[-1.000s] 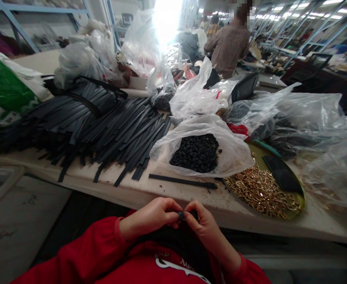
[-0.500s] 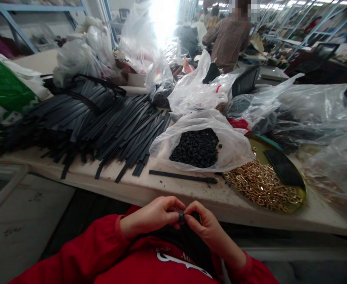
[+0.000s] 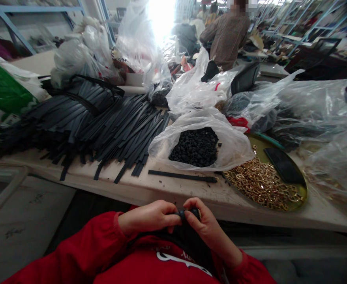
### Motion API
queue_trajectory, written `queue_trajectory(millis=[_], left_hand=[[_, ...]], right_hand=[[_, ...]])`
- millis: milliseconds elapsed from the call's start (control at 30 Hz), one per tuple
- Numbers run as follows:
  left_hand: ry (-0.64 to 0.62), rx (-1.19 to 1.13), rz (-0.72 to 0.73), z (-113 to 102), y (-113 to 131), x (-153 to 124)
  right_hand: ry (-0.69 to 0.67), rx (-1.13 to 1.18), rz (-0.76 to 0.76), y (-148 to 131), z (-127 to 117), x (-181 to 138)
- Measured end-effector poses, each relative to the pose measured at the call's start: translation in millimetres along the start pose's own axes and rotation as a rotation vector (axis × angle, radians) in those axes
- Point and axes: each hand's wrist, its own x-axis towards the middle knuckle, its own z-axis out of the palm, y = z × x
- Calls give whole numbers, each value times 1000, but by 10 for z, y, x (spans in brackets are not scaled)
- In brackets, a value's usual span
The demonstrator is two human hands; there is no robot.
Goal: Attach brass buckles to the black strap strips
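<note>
Workshop bench sitting crowded under bright backlight.
Black straps, plastic bags and a brass-buckle tray are covering it; both hands, left hand and right hand, are pinching a small black loop just below its edge.

worktable pale, scuffed | blue racks | glare behind, perhaps window

Factory workshop — heaped straps, bagged parts.

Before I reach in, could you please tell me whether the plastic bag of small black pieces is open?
Open: the plastic bag mouth gapes, exposing the black pieces.
</note>
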Motion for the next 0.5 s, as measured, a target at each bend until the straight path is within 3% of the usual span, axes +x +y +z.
queue_trajectory(millis=[233, 500], left_hand=[[71, -21, -20, 148, -80, 54], [31, -120, -73, 91, -73, 13]], right_hand=[[-15, -150, -98, 30, 37, -53], [-65, -335, -220, 0, 45, 35]])
